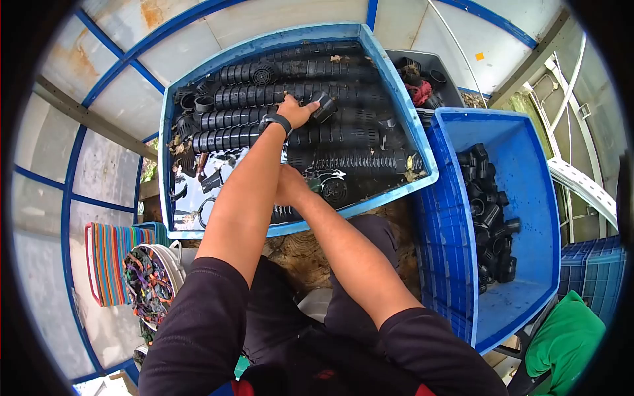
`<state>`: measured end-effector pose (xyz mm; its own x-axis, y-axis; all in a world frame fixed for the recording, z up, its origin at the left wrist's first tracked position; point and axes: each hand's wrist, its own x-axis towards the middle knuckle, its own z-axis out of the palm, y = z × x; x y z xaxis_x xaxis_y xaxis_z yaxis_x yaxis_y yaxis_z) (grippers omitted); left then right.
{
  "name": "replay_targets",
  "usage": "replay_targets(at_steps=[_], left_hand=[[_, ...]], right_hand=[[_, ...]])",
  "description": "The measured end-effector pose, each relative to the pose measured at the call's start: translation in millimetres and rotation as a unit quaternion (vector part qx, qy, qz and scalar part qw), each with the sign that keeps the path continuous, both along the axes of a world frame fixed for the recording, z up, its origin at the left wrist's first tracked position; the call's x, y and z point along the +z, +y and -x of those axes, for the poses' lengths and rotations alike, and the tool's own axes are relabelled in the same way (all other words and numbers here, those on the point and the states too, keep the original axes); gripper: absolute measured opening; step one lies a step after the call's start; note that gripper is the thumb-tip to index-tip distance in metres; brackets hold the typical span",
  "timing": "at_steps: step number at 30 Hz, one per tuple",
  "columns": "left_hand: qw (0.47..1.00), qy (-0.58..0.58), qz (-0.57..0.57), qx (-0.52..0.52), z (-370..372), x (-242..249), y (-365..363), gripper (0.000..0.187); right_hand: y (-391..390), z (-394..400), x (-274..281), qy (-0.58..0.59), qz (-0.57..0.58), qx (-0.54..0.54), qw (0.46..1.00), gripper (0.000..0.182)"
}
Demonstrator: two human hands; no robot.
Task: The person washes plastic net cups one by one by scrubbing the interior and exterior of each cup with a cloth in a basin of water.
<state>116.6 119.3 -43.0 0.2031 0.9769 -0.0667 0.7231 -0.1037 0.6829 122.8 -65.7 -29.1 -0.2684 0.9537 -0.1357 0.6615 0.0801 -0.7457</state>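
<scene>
My left hand (298, 112), with a dark band at its wrist, reaches over the middle of a light-blue tub (389, 66). Its thumb and fingers are closed on a short black plastic fitting (324, 109). Around it, rows of ribbed black plastic pieces (241, 97) lie in dark water. My right hand (288, 185) is lower, over the near part of the tub. My left forearm covers part of it, and its fingers are hidden. A round slotted black piece (335, 190) lies to its right.
A deep blue crate (522, 171) with loose black fittings (489, 224) stands at the right. Behind it is a grey bin (449, 82) holding a red item. At the left are a white bucket (173, 264) and stacked coloured baskets (115, 254). Green cloth (568, 336) lies lower right.
</scene>
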Motion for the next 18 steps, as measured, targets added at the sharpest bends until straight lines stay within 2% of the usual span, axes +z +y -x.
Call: replay_targets(at_steps=[2, 4, 6, 9, 10, 12, 14, 15, 18], left_hand=[[0.999, -0.021, 0.005, 0.024, -4, -4, -5, 0.084], [0.991, 0.06, -0.043, -0.11, -9, 24, -25, 0.098], [0.989, 0.096, -0.056, -0.094, -17, 31, -37, 0.096], [0.991, 0.047, -0.071, -0.104, -12, 5, -23, 0.088], [0.991, 0.046, -0.072, -0.1, -4, 13, -25, 0.088], [0.987, -0.129, 0.047, -0.085, 23, 28, -35, 0.088], [0.956, -0.291, 0.024, -0.03, 63, 30, -54, 0.077], [0.961, -0.277, -0.011, 0.006, 87, 40, -72, 0.077], [0.967, -0.23, 0.016, 0.104, 163, 22, -107, 0.072]], right_hand=[[-2, 1, -8, 0.007, -0.013, -0.018, 1.0, 0.056], [-10, 0, 3, 0.014, -0.017, -0.031, 0.999, 0.057], [-11, 2, 7, 0.022, -0.028, -0.039, 0.999, 0.059], [-8, 7, 2, -0.016, 0.002, -0.018, 1.0, 0.055], [-3, 10, -7, -0.051, 0.003, -0.022, 0.998, 0.049], [3, 14, -15, -0.081, 0.006, -0.023, 0.996, 0.043], [9, 11, -11, -0.055, 0.105, -0.133, 0.984, 0.037], [10, 11, -16, -0.035, 0.102, -0.162, 0.981, 0.044], [13, 9, -15, -0.032, 0.117, -0.199, 0.972, 0.035]])
